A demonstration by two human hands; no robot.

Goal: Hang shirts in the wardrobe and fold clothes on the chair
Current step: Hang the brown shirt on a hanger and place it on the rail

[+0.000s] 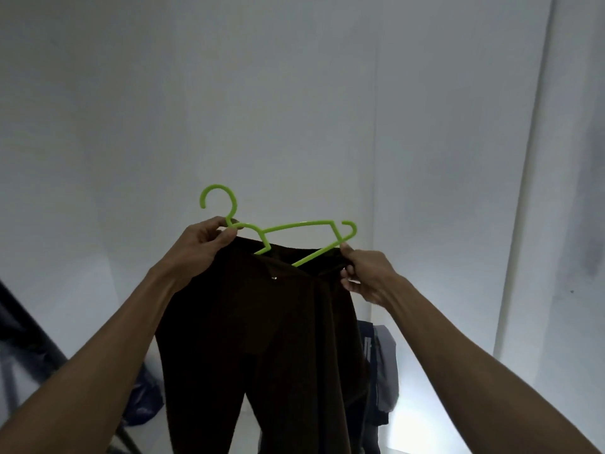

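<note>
Up in front of a pale wall, held at arm's reach and resting on nothing, a dark brown garment hangs from a bright green plastic hanger. Its top edge lies partly over the hanger's lower bar, and the hanger itself sits tilted, hook to the left and far end to the right. The cloth drops in long, loose folds, so I judge it soft and limp, light enough for two hands but apt to slide along smooth plastic if the hanger tips further. The hanger looks thin and springy; it would likely flex under a hard squeeze.

The left hand pinches the hanger at the base of its hook, with fingers also on the garment's top edge. The right hand is curled round a bunch of cloth at the garment's upper right corner, just below the hanger's far end. The neck of the hook seems the surest hold for carrying, while the free hand evens the fabric across both arms of the hanger.

Lower right, past the garment, grey and dark clothes hang or lie bunched; what carries them is hidden. Lower left, a dark slanting frame is too dim to identify.
</note>
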